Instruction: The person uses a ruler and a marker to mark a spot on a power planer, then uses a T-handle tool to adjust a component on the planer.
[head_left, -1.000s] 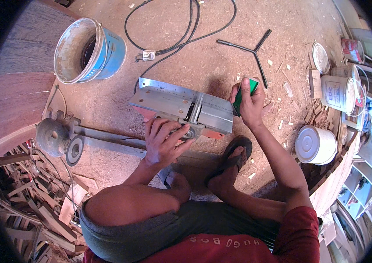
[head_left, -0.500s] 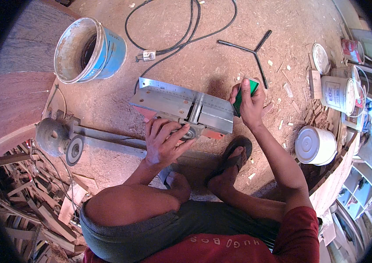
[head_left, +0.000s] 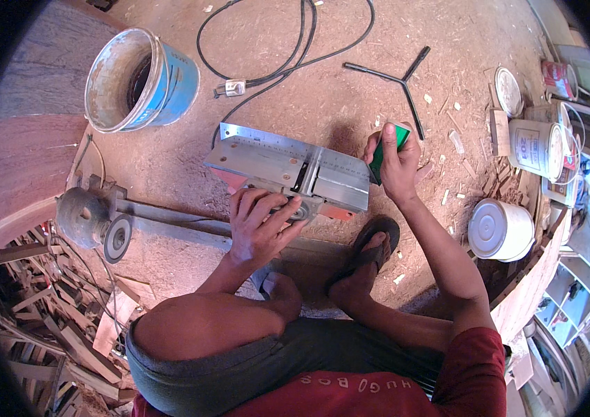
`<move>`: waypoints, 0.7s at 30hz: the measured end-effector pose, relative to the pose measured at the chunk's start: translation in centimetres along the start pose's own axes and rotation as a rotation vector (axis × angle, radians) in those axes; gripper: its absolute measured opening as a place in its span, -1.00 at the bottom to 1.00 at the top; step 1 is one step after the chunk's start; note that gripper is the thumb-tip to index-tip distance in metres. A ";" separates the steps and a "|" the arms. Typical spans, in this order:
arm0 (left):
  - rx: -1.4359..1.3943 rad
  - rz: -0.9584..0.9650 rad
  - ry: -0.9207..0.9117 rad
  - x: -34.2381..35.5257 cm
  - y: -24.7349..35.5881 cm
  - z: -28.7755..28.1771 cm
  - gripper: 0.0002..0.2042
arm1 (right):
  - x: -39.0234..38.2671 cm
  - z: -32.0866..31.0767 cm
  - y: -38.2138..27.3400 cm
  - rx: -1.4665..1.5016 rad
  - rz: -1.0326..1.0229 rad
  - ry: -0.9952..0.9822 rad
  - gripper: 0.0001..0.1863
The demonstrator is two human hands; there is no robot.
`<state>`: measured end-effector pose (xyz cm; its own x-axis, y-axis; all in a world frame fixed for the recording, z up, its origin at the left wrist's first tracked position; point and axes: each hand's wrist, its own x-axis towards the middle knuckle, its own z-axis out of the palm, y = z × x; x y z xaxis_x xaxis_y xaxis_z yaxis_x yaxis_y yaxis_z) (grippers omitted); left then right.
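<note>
An upturned electric planer with a grey metal sole and red body lies on the sawdust-covered floor in front of me. A steel ruler rests along its far edge. My left hand presses on the planer's near side, fingers spread over a round knob. My right hand grips a green block held against the planer's right end. My sandalled foot rests just below the tool.
A blue bucket stands at the upper left, a black cable loops beyond the planer, and a black Y-shaped bar lies to the upper right. White tubs and tins sit right. A grinder and wood scraps lie left.
</note>
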<state>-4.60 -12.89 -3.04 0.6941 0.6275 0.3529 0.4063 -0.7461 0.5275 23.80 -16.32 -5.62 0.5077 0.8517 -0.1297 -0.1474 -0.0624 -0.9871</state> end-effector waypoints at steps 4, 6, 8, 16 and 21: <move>-0.004 0.001 0.004 0.1 0.1 -0.1 -0.45 | 0.0 -0.1 0.1 -0.012 -0.001 0.001 -0.75; -0.016 -0.003 0.005 0.1 0.1 0.0 -0.46 | 0.0 -0.1 0.1 -0.005 0.011 0.007 -0.75; -0.021 -0.004 0.004 0.2 0.1 0.0 -0.46 | 0.0 -0.1 0.1 -0.016 0.016 0.007 -0.74; -0.023 0.001 -0.001 0.2 0.0 -0.1 -0.46 | 0.0 -0.1 0.0 -0.038 0.015 0.013 -0.72; -0.003 -0.001 -0.003 0.4 0.1 -0.3 -0.46 | 0.0 0.1 -0.1 -0.024 0.026 0.019 -0.72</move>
<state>-4.49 -12.68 -2.59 0.6953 0.6278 0.3499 0.4054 -0.7445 0.5304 23.76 -16.28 -5.52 0.5197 0.8398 -0.1571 -0.1408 -0.0971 -0.9853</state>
